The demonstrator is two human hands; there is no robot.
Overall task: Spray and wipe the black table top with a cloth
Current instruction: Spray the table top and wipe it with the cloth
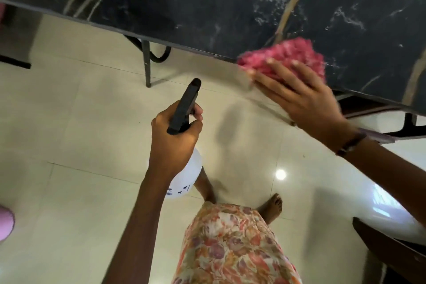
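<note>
The black marble-patterned table top fills the upper part of the view, with wet droplets near its middle right. My right hand presses a fluffy pink cloth flat on the table right at its near edge. My left hand grips a spray bottle by its black trigger head, held over the floor below the table edge. The bottle's white body hangs under my wrist, partly hidden by my forearm.
Black metal table legs stand on the cream tiled floor. A dark wooden piece of furniture is at the lower right. My bare feet and floral skirt are below. Something pink shows at the left edge.
</note>
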